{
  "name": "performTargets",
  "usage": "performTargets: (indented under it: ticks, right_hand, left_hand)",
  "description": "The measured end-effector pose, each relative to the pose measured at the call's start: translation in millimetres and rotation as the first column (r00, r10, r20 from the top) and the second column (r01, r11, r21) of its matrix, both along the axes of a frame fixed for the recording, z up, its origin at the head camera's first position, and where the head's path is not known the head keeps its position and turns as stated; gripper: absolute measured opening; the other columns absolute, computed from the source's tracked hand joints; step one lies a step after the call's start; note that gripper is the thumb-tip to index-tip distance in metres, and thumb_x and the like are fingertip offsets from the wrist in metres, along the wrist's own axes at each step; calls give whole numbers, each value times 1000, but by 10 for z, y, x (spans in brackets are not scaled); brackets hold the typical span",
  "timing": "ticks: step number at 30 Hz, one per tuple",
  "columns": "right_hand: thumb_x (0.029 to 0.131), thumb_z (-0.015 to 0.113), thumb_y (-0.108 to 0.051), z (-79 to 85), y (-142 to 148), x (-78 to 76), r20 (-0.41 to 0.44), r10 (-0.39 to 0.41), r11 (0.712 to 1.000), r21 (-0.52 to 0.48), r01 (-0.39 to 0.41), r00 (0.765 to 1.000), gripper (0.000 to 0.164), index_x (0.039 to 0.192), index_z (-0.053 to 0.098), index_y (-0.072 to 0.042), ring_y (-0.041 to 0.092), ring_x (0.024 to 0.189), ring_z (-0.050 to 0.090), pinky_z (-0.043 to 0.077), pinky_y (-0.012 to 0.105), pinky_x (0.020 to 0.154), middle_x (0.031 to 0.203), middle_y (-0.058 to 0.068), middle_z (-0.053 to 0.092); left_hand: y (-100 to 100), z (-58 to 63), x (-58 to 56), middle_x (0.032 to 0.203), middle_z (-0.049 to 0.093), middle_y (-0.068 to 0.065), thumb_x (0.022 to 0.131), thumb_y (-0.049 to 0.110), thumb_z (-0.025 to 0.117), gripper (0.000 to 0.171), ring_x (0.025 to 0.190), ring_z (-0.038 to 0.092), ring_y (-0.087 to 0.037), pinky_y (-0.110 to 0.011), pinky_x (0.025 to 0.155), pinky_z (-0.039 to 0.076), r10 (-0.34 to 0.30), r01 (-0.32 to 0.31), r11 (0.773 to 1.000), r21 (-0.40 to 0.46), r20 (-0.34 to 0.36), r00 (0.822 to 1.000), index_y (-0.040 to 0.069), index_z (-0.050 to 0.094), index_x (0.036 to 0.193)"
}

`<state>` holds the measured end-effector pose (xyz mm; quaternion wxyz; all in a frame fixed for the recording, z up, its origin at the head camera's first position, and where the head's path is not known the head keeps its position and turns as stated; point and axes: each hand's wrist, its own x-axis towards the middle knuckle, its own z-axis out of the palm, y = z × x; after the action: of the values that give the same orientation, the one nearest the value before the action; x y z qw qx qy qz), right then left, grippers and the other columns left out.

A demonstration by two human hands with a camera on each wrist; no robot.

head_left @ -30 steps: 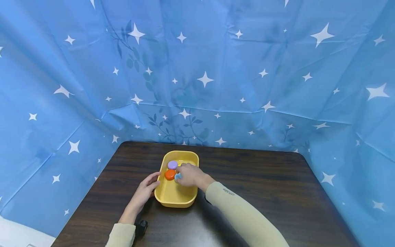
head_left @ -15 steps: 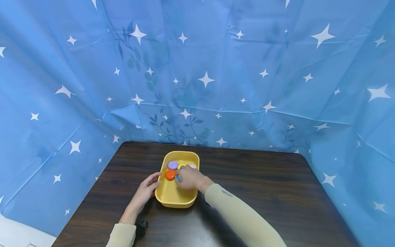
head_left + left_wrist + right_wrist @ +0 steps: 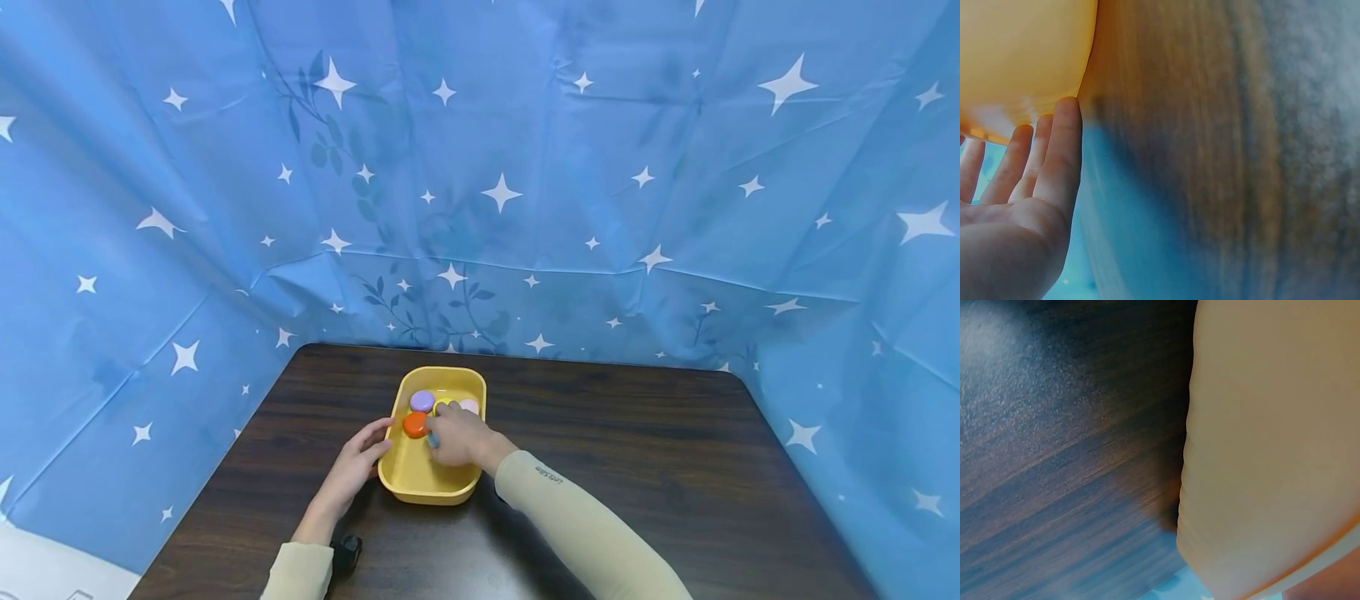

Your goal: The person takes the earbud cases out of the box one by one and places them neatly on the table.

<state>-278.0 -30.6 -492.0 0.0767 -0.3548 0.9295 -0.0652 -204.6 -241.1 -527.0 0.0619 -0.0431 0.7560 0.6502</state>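
A yellow rectangular tray (image 3: pixel 420 479) stands on the dark table. My left hand (image 3: pixel 355 460) is at its left side; in the left wrist view the straight fingers (image 3: pixel 1065 134) touch the tray's outer wall (image 3: pixel 1022 56). Inside the tray, my right hand (image 3: pixel 459 435) pinches a blue round piece (image 3: pixel 432 439), mostly hidden by the fingers and seen nearly edge-on. Left of those fingers lies an orange round piece (image 3: pixel 415 424), with a purple one (image 3: pixel 422 401) behind it. Yellow (image 3: pixel 444 402) and pink (image 3: pixel 469 405) round pieces show partly past the hand.
The dark wood-grain table (image 3: pixel 615 442) extends right of the tray. A blue star-patterned curtain (image 3: pixel 480 208) hangs behind and at both sides. A black device (image 3: pixel 346 553) sits at the left wrist. In the right wrist view the tray's wall (image 3: pixel 1272 425) fills the right side.
My right hand has shifted slightly toward the near side of the tray with the blue piece, which now shows less of its face. The pink piece has come into view. The left hand stays put.
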Motion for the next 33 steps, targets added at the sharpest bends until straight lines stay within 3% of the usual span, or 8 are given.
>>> performTargets:
  ticks: [7, 11, 20, 23, 30, 33]
  right_hand:
    - [92, 71, -28, 17, -16, 43, 39, -14, 1000, 1, 14, 999, 33, 124, 68, -21, 19, 100, 47, 51, 34, 89, 118, 3, 57]
    - [91, 74, -26, 0, -28, 59, 86, -37, 999, -8, 38, 996, 25, 116, 67, -24, 17, 100, 45, 52, 32, 89, 116, 2, 55]
    - [85, 80, -24, -19, -56, 46, 61, -33, 999, 8, 32, 998, 24, 103, 63, -26, 17, 97, 44, 50, 29, 84, 111, 0, 55]
    - [84, 81, -25, -10, -60, 61, 50, -32, 999, 9, 31, 998, 27, 106, 64, -26, 18, 99, 45, 51, 30, 85, 115, 1, 55]
    - [84, 80, -27, 22, -70, 81, 26, -41, 999, 11, 41, 999, 48, 130, 63, -26, 21, 104, 50, 52, 35, 92, 131, 5, 55]
    - [85, 79, -28, 33, -65, 83, 5, -33, 999, 2, 33, 999, 47, 129, 64, -26, 21, 104, 50, 51, 34, 91, 132, 4, 55]
  left_hand:
    - [2, 13, 15, 155, 43, -19, 107, 19, 50, 44, 136, 45, -34, -50, 98, 51, 5, -5, 1000, -8, 5, 1000, 11, 47, 151]
    - [4, 14, 19, 154, 44, -19, 107, 19, 51, 44, 135, 47, -35, -50, 97, 52, 4, -4, 1000, -4, 4, 1000, 12, 47, 151]
    - [3, -2, 12, 153, 45, -19, 107, 18, 51, 44, 135, 48, -36, -50, 97, 52, 5, -5, 1000, -12, -6, 1000, 11, 47, 151]
    - [15, -14, 10, 153, 45, -20, 107, 16, 51, 44, 134, 48, -36, -50, 96, 52, 8, -8, 1000, -9, -3, 1000, 10, 47, 150]
    - [20, -18, 3, 151, 47, -20, 107, 15, 51, 43, 131, 50, -36, -49, 95, 53, 16, -16, 1000, -4, -13, 1000, 9, 48, 150]
    - [13, -21, 1, 151, 47, -20, 107, 16, 51, 43, 131, 50, -36, -48, 94, 54, 15, -15, 1000, -5, -10, 1000, 10, 48, 150]
